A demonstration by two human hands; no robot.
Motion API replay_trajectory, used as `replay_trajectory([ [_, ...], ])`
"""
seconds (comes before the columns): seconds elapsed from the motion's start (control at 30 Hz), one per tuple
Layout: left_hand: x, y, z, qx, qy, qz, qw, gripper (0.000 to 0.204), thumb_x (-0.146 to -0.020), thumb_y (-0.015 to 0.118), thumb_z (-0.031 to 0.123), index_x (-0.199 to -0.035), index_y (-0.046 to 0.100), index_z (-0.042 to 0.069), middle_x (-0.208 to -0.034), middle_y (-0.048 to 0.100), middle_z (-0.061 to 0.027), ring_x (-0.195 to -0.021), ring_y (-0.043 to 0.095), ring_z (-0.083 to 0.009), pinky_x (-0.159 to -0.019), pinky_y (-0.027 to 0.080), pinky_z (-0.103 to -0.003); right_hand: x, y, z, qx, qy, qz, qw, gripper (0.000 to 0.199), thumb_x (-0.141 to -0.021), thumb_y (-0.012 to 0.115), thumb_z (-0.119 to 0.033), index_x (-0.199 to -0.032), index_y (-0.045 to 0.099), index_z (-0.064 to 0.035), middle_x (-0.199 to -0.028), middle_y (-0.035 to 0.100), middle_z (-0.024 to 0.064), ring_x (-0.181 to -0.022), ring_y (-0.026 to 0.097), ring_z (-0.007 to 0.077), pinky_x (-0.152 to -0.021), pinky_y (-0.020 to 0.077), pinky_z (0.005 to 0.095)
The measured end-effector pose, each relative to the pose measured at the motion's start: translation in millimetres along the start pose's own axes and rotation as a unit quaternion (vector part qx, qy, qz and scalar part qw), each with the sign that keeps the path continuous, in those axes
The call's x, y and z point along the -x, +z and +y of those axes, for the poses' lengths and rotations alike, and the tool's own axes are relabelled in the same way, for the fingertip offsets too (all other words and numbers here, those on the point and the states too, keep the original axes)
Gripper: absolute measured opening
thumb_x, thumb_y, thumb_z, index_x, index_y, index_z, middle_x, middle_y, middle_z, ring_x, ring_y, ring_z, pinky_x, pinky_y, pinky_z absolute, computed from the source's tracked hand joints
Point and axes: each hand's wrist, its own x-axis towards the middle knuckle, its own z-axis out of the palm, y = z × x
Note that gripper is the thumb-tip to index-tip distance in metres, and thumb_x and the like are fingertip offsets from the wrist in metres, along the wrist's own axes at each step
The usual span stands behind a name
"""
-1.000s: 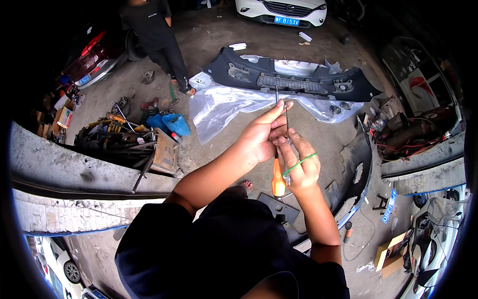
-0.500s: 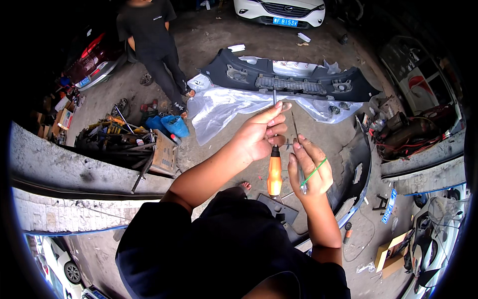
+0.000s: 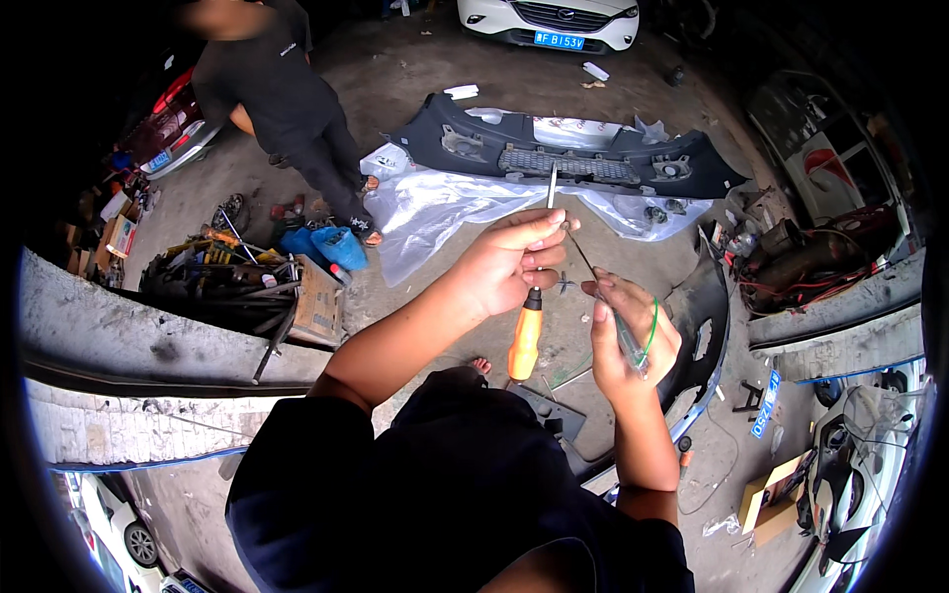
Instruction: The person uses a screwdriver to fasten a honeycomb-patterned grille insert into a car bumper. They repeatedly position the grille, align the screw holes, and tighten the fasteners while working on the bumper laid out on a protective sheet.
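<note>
The orange-handled screwdriver stands almost upright in mid-air above the concrete floor, its fat orange grip hanging below the fist with a short black collar at the top of the grip, and its thin metal shaft sticking up past the fingers, pale at the tip. The left hand is closed around it just above the grip, fingers curled over the shaft. Just beside it, the right hand is closed on a slim tool with a clear handle, which has a green band along it; its fine dark shaft slants up towards the left hand's fingertips, though I cannot tell whether the two tools touch. Under the hands a dark bumper piece curves along the floor on the right. Farther off a dark grey front bumper lies across a sheet of clear plastic. To the left, another person in dark clothes stands near a heap of tools and boxes, and a white car sits at the far edge.
</note>
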Motion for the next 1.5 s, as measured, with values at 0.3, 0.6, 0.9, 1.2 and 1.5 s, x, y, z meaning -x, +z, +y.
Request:
replay_trajectory([
  [0.3,1,-6,18,-0.263,0.029,-0.018,0.964,0.022,-0.095,0.068,0.021,-0.098,0.073,-0.001,-0.062,0.041,0.0094,-0.053,0.030,-0.0030,-0.048,0.023,-0.022,-27,-32,-13,-0.113,0.217,-0.067,0.967,0.014,-0.087,0.068,0.003,-0.100,0.070,0.0049,-0.090,0.073,0.0182,-0.081,0.074,0.0248,-0.074,0.0556,0.0295],
  [0.6,6,0,-12,-0.018,0.031,0.027,0.999,0.024,-0.102,0.056,0.026,-0.103,0.063,0.004,-0.064,0.034,0.0087,-0.054,0.031,-0.0027,-0.049,0.026,-0.021,-6,-9,-2,-0.019,0.062,-0.043,0.997,0.015,-0.080,0.070,0.006,-0.094,0.070,0.0025,-0.099,0.071,0.0195,-0.084,0.073,0.0284,-0.074,0.0591,0.0341],
  [0.9,-4,11,-15,0.118,0.000,-0.013,0.993,0.023,-0.104,0.049,0.035,-0.105,0.059,0.014,-0.066,0.033,0.0090,-0.056,0.033,-0.0042,-0.052,0.031,-0.021,0,11,19,0.165,-0.196,-0.024,0.966,0.029,-0.067,0.080,0.001,-0.094,0.072,-0.0026,-0.100,0.069,0.0180,-0.079,0.071,0.0243,-0.059,0.0571,0.0288],
  [1.2,-7,4,-15,0.118,-0.037,-0.046,0.991,0.022,-0.102,0.055,0.035,-0.106,0.060,0.014,-0.068,0.033,0.0090,-0.058,0.032,-0.0044,-0.052,0.028,-0.021,4,3,11,0.063,-0.071,0.000,0.995,0.016,-0.081,0.071,0.002,-0.097,0.070,-0.0001,-0.101,0.070,0.0211,-0.079,0.073,0.0266,-0.068,0.0583,0.0312],
  [1.5,-17,-5,5,0.054,-0.097,-0.163,0.980,0.022,-0.101,0.055,0.026,-0.108,0.064,0.007,-0.070,0.035,0.0084,-0.059,0.033,-0.0037,-0.054,0.026,-0.021,3,-21,21,-0.356,0.222,0.062,0.905,0.020,-0.096,0.057,-0.005,-0.107,0.064,0.0100,-0.099,0.070,0.0247,-0.080,0.073,0.0313,-0.076,0.0597,0.0396],
])
